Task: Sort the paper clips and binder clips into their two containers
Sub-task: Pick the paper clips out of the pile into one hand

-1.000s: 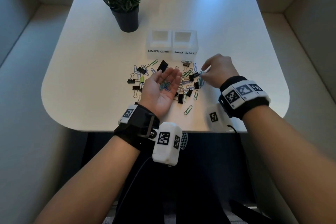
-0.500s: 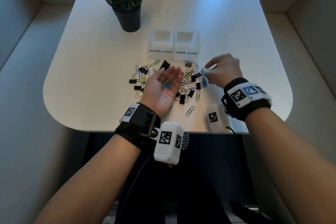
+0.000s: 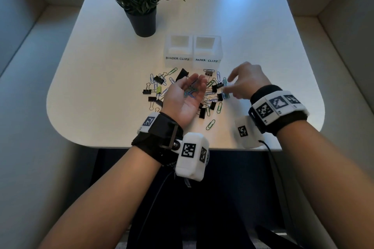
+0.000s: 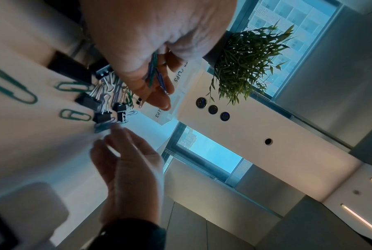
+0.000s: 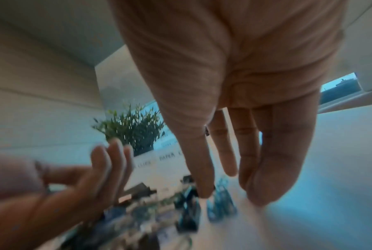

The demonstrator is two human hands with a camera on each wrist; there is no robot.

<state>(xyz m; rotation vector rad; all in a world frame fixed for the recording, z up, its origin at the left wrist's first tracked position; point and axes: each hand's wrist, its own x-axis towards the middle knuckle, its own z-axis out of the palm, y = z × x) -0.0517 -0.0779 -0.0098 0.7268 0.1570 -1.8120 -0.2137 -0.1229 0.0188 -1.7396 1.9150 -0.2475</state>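
Right wrist view is blurred by motion, so the clips under the right hand are smeared blue and dark shapes; whether its fingertips touch any clip cannot be told. Its fingers point down, slightly spread. In the head view, the left hand lies palm up over the pile, fingers relaxed and loosely cupped around a few coloured paper clips. The scattered pile of clips sits on the white table, partly hidden by that hand, just before two containers labelled BINDER CLIPS and PAPER CLIPS.
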